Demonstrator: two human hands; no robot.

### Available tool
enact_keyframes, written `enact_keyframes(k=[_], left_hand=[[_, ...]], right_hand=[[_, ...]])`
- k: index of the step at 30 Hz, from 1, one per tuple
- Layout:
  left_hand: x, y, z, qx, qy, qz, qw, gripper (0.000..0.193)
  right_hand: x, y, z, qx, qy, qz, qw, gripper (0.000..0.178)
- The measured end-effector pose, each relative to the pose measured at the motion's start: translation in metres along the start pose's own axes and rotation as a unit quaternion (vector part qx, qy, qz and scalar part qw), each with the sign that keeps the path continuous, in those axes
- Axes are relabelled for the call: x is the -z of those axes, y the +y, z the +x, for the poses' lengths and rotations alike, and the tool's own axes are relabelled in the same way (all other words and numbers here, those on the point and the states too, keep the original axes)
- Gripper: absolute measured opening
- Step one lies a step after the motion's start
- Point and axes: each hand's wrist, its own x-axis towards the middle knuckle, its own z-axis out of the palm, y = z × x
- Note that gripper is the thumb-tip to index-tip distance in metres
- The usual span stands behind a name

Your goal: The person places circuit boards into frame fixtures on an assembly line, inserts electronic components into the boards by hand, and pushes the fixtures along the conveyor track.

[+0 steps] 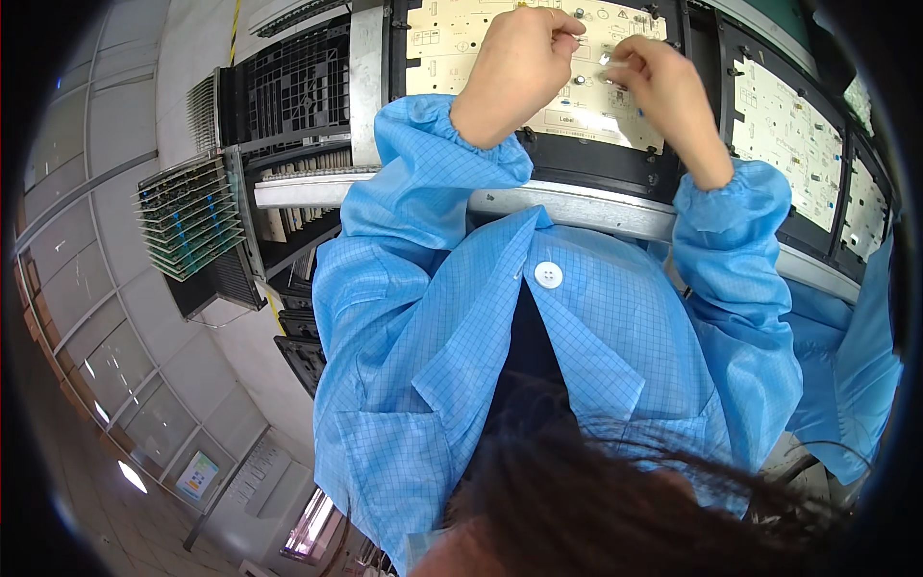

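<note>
A cream circuit board [437,72] with printed outlines and several small components lies in a black frame [596,165] in front of me. Over its middle is my left hand [519,62], the thumb and fingers pinched together close to the board. Whatever they hold, if anything, is hidden. My right hand [665,88] comes in from the other side, its fingertips also pinched near a small shiny piece. Whether that piece is in the fingers or on the board I cannot tell. A small dark round component [578,81] stands on the board between the hands.
A metal rail [596,204] runs between my body and the frame. Further cream boards [784,135] in black frames line up to the right. On the left are a black slotted rack [298,87] and a stack of green boards [187,221]. Blue clothing [856,375] shows at far right.
</note>
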Motion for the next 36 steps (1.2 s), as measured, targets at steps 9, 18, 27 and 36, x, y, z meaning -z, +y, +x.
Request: enact_keyframes(k=[9,18,27,36], left_hand=[[-0.039,-0.007,-0.004,-0.006,-0.040,0.010,0.999,0.018],[-0.076,0.005,-0.001,-0.049,-0.082,0.052,0.994,0.013],[-0.092,-0.001,0.002,-0.053,-0.095,0.060,0.992,0.012],[-0.100,-0.005,0.004,-0.150,-0.107,0.180,0.966,0.014]], right_hand=[[-0.003,0.003,-0.021,-0.066,0.002,0.090,0.994,0.009],[0.026,0.040,-0.030,-0.131,0.049,0.294,0.945,0.008],[0.032,0.050,-0.047,-0.174,0.062,0.333,0.924,0.009],[0.034,0.025,-0.061,-0.159,-0.010,0.193,0.968,0.009]])
